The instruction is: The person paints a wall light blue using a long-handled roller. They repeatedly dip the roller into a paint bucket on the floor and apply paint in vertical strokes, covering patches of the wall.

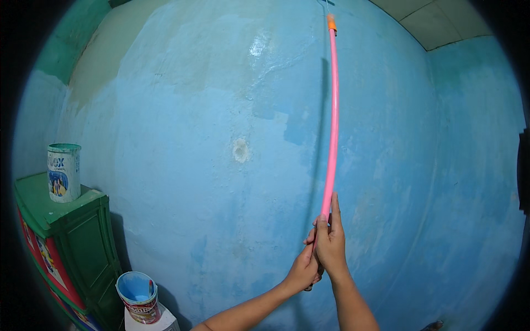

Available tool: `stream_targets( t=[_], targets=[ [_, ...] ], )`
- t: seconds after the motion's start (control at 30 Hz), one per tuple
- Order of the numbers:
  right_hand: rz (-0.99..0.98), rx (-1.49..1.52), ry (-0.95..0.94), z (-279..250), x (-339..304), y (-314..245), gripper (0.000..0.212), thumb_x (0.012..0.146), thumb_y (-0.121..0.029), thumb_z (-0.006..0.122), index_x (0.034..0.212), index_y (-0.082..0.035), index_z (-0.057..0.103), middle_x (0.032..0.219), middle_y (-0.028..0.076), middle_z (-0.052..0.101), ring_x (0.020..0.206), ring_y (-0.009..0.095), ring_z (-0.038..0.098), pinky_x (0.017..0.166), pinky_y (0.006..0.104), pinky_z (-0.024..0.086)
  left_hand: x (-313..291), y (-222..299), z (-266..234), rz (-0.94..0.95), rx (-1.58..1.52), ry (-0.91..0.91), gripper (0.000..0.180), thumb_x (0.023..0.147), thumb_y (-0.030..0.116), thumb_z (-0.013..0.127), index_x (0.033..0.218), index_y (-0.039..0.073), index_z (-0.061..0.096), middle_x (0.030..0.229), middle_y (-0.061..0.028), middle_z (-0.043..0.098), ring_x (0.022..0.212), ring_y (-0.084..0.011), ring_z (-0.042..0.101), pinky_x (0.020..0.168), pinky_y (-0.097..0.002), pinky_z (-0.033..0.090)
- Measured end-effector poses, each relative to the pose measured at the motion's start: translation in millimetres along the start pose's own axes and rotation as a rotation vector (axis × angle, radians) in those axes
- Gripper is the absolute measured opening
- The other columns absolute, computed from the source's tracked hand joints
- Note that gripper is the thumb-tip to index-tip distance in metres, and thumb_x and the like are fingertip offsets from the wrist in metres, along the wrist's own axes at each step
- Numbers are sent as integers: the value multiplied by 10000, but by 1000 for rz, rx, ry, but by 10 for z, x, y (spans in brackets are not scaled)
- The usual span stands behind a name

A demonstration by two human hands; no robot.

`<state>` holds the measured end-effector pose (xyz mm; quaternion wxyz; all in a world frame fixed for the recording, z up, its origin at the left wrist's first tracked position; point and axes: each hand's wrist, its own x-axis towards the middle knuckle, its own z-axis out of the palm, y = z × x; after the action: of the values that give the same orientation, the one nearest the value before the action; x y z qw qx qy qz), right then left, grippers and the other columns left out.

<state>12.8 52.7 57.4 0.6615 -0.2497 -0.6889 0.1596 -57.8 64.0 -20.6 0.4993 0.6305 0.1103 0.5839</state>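
Observation:
Both hands grip a long pink pole [333,110] near its lower end. My left hand [302,270] is closed round the bottom part. Just above it, my right hand [332,248] wraps the pole with one finger stretched up along it. An orange handle [332,23] is joined to the top of the pole, and a thin metal wire runs up from it. What the wire carries is mostly cut off at the upper edge; it looks like a paint roller. Behind the pole stands a wall [193,193] with light blue paint over much of it.
A green cabinet [83,231] stands at the left with a white paint can [64,174] on top. Beside it, a bucket [141,309] of blue paint rests on a white box [165,321]. Greyish, unevenly covered wall [118,41] shows at the upper left. Ceiling panels [430,22] are at the upper right.

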Motion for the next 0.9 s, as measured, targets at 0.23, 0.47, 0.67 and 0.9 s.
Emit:
stream_targets(
  t=[0.23,0.47,0.67,0.9],
  targets=[
    [-12,14,-7,-3,245,-8,568,1040,-170,399,1564,-169,177,777,21,483,549,73,474,494,254,464,130,179,46,14,-79,-16,259,1067,253,302,1142,37,425,640,-18,449,460,-91,397,426,-257,375],
    [86,-126,92,-161,494,-371,527,1051,-249,375,1554,-202,226,730,0,456,505,62,427,408,243,396,81,290,130,88,-59,-170,476,1059,337,394,1363,-29,367,1096,-119,572,952,-173,600,877,-335,504],
    [36,-213,116,-365,1176,-745,526,1048,-290,346,1551,-181,237,712,5,456,480,73,419,393,260,390,-11,184,-74,180,39,-91,489,1056,275,404,1418,-38,303,1218,-173,532,1089,-247,599,923,-384,508],
    [-9,-299,132,-466,1398,-837,503,1048,-287,335,1541,-208,273,697,-3,435,479,73,398,389,258,373,-93,22,-308,101,130,-49,403,1052,252,415,1331,-39,401,1188,-171,557,1085,-248,607,898,-379,519]
  ],
)
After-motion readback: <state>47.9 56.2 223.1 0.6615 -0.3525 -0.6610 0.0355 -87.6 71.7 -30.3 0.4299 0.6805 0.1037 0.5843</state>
